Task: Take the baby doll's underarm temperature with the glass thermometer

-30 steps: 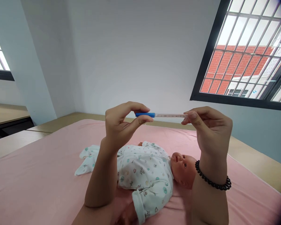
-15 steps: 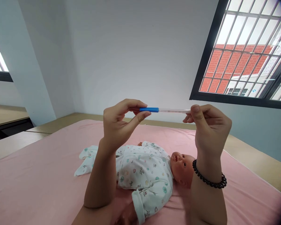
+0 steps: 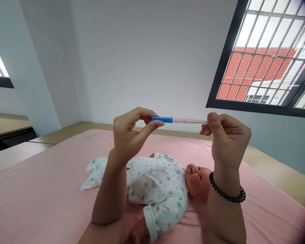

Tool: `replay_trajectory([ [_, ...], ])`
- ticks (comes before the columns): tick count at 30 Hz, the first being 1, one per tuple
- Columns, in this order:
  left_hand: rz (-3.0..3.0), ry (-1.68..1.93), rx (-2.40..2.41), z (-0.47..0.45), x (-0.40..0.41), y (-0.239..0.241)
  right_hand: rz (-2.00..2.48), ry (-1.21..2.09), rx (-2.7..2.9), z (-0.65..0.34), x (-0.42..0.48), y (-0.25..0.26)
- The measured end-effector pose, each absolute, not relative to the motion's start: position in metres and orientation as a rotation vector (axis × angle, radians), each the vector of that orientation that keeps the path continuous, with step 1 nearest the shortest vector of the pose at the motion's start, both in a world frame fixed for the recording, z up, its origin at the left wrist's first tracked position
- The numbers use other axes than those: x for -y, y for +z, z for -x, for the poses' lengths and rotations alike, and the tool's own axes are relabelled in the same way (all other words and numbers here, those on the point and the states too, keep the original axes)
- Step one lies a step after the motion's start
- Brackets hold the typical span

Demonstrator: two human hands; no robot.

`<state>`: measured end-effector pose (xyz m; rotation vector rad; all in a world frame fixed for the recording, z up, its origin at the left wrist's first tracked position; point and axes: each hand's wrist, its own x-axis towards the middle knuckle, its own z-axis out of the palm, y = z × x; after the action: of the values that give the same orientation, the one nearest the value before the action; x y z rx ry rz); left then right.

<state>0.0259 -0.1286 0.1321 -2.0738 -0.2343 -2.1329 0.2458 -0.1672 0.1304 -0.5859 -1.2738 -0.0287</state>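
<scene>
Narrowly parted, left fingers (image 3: 155,125) and right fingers (image 3: 214,121) pinch a tube (image 3: 180,120).

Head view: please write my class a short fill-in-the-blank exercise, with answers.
The left hand pinches the slim tube by its end coloured ____.
The bracelet below the right hand is coloured ____.
The doll lies on a cloth coloured ____.
Nearer the doll's head is the ____ hand.

Missing words: blue; black; pink; right.
</scene>
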Motion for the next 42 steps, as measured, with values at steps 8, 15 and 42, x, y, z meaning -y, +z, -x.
replay_trajectory([
  [8, 1.949, -2.115, 0.071, -0.029, 0.135, 0.129, 0.361, -0.155, 1.242, -0.248, 0.169, 0.131],
  [15, 1.958, -2.137, 0.127, -0.027, 0.114, 0.13, 0.491, -0.074, 1.279, -0.245, 0.172, 0.131],
  [42, 2.015, -2.129, 0.093, -0.027, 0.132, 0.13, 0.386, -0.093, 1.29, -0.24, 0.172, 0.131],
])
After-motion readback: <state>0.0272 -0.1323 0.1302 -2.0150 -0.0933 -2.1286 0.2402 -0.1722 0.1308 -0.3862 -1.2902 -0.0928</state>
